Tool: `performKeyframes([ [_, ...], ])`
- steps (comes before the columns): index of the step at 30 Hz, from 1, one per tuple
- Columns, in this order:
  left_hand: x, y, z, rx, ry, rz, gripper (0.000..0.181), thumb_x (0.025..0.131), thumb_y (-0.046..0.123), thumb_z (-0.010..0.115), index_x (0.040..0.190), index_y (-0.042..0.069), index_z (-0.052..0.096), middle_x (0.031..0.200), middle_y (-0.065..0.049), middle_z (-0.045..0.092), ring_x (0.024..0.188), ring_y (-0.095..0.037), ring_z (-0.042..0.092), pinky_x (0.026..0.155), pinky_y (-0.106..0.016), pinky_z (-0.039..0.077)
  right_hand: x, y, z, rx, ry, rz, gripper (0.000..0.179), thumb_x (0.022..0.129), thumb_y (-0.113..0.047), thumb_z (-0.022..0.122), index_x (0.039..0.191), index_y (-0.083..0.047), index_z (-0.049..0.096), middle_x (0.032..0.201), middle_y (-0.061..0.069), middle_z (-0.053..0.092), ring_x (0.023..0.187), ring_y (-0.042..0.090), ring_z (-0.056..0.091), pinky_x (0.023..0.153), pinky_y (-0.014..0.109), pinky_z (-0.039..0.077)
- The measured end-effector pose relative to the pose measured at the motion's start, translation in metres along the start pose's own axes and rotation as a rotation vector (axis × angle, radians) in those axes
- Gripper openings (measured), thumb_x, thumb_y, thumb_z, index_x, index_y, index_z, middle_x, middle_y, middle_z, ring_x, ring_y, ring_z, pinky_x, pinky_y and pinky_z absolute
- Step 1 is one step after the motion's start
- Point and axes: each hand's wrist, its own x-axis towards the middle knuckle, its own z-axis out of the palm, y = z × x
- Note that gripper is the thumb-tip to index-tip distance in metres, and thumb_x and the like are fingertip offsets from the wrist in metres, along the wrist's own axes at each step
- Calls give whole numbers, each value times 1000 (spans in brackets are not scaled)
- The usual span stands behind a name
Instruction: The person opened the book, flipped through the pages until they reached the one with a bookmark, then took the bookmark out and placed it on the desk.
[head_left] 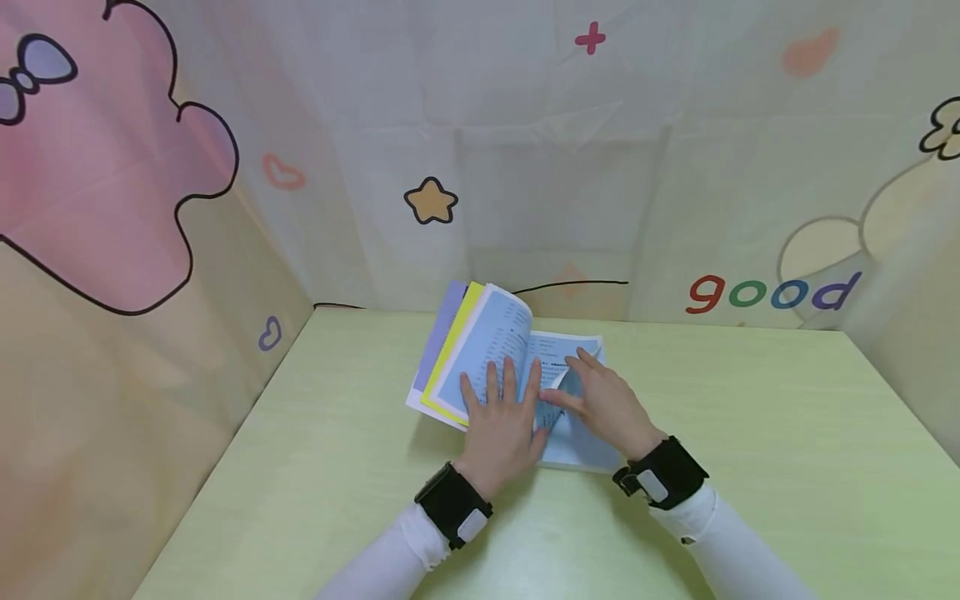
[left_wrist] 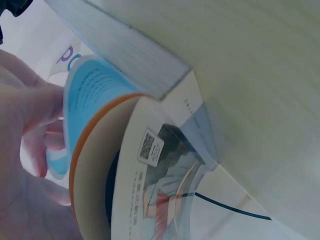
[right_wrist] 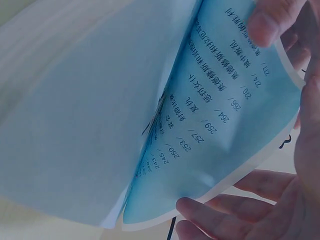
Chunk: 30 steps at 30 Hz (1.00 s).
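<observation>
A thick paperback book (head_left: 487, 333) lies opened on the table, its pages light blue with printed text. My left hand (head_left: 501, 421) rests with spread, straight fingers on the left-hand pages, near the fold. Over the right-hand side, my right hand (head_left: 607, 408) pinches a lifted page (right_wrist: 225, 115) by its outer edge. That page carries a list of Chinese lines with numbers and bends up from the fold. In the left wrist view, the illustrated cover (left_wrist: 165, 185) with a QR code bows outward, and the page block (left_wrist: 135, 47) shows edge-on.
A pale green wood-grain table (head_left: 300, 467) carries the book. Behind it hangs a curtain (head_left: 555, 192) printed with a star, hearts and the word "good". Yellow and purple leaves (head_left: 442, 333) fan out at the book's left edge. Black bands (head_left: 453, 504) wrap both wrists.
</observation>
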Motion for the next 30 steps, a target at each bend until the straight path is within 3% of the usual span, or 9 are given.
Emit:
performKeyframes([
  [6,3,3,2,-5,38,-22,103,81,67,64,157,13,20,145,-26,43,131,-46,43,96,-74,29,1,-2,-3,19,11,-2,83,87,-55,64,134,12,51,145,34,37,124,53,45,98,63,38],
  [16,7,6,3,-14,25,-55,103,82,61,69,158,16,15,148,-23,41,134,-43,40,99,-73,27,1,-1,-6,47,20,-17,82,85,-55,66,136,9,51,147,31,36,128,51,43,100,63,36],
  [22,8,7,3,6,54,-47,100,82,56,72,158,16,19,148,-20,41,132,-42,43,98,-71,31,0,0,-7,64,29,-44,81,85,-52,67,137,8,50,148,30,35,128,50,43,100,63,36],
  [30,8,5,5,40,62,-30,98,83,52,74,158,20,18,153,-18,36,137,-39,37,98,-65,36,-1,2,-8,72,9,-73,87,85,-51,68,144,7,42,151,30,30,132,49,38,100,64,36],
])
